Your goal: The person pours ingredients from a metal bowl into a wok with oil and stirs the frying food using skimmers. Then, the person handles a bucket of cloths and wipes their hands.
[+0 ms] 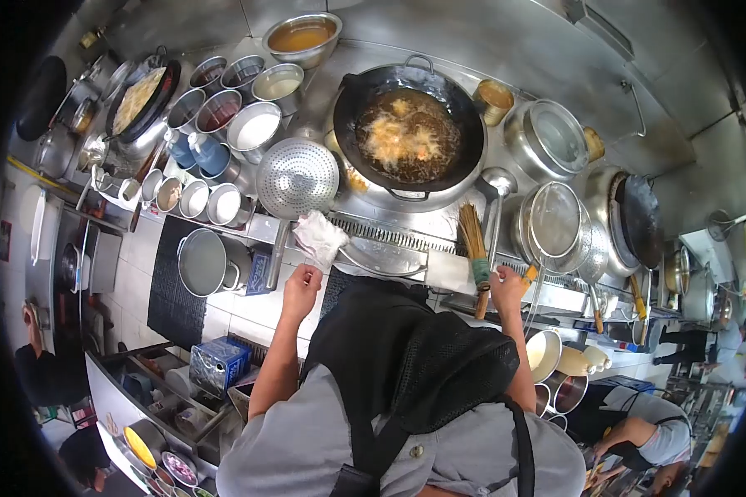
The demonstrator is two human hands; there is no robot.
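Observation:
My left hand (304,287) is a loose fist with nothing showing in it, just below a crumpled white cloth (320,238) on the stove's front edge. My right hand (508,287) is closed at the lower end of the handle of a ladle (499,181), whose bowl rests to the right of the wok. Beside that hand stands a bamboo wok brush (473,236) with a green-wrapped grip. Ahead, battered pieces (400,139) fry in bubbling oil inside a black wok (471,124). A perforated strainer (297,177) lies left of the wok.
Metal seasoning pots (255,126) and blue bottles (210,154) crowd the left. A mesh sieve (554,219) and steel pots (547,137) stand at right. A bowl of yellowish liquid (302,37) sits behind. A co-worker (651,431) bends at lower right.

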